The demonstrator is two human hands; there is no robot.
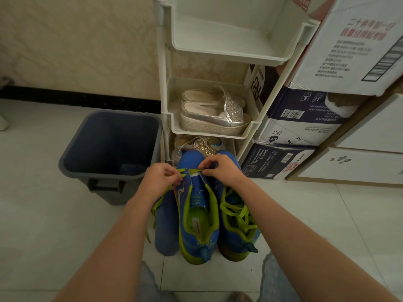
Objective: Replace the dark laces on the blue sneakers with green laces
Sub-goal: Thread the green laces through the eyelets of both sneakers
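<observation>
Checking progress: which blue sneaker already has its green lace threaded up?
The right sneaker, green lace criss-crossed up its front. The left sneaker has lace only across its toe-end eyelets, pinched by the left hand and right hand.

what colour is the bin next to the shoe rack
Dark grey-blue bin, clearest in the head view.

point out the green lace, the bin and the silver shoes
green lace (192, 170), head view, the taut crosswise stretch
bin (98, 172), head view, its near rim
silver shoes (209, 119), head view, side of the nearer shoe
</observation>
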